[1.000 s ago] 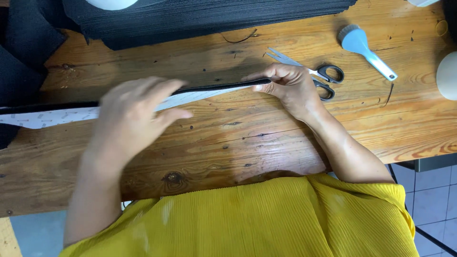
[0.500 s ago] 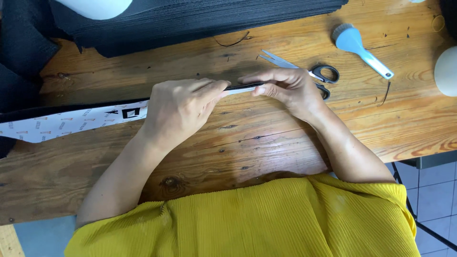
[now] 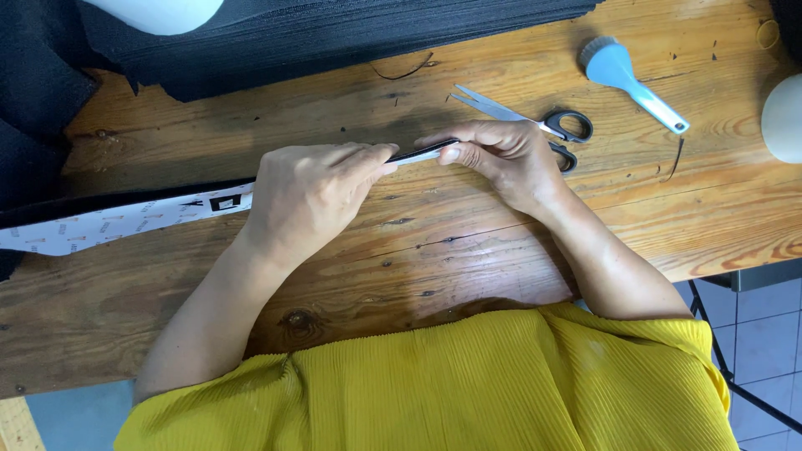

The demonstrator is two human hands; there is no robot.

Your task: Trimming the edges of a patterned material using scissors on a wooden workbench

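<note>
A long, narrow strip (image 3: 125,219) is lying flat across the wooden surface (image 3: 468,250), running from the left edge towards the scissors (image 3: 535,125). Its upper face is showing white with small dark printed marks, and a black edge is running along its far side. Its right end (image 3: 422,154), thin and dark with a pale face, is stopping just short of the scissors' black handles, slightly raised off the surface.

Bystanders on a worn wooden bench (image 3: 468,250)

Black-handled scissors (image 3: 535,125) lie open near the far side; a pale blue brush (image 3: 626,75) rests well to their right, and stacked black fabric (image 3: 334,33) lines the far edge beside a white rounded object (image 3: 785,117).
</note>
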